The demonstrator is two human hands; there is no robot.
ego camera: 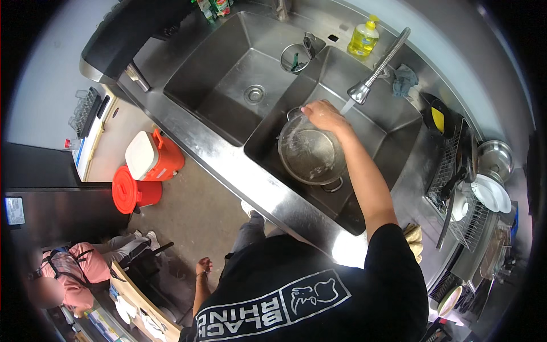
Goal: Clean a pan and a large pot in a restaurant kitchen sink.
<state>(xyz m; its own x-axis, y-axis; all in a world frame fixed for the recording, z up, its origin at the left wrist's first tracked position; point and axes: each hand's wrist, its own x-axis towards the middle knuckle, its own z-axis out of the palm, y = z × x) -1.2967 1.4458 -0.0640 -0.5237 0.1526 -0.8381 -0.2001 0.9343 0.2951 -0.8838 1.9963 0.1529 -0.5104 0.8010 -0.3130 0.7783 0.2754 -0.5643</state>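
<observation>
My right hand [323,115] grips the far rim of a round metal pot [314,149], close to one of its loop handles. The pot rests inside the right basin [380,119] of a steel double sink, its inside wet with whitish suds or residue. Water runs from the pull-down spray faucet [360,90] just beyond my right hand. Low at my side, away from the sink, hangs my left hand [204,266]. Its fingers look curled, and whether anything is in them does not show.
A yellow dish soap bottle [363,39] and a grey cloth [404,80] lie behind the basin. At right stands a wire dish rack [446,171] with plates. An orange cooler [164,156] and red bucket [147,193] stand on the floor. Another person [79,267] sits at lower left.
</observation>
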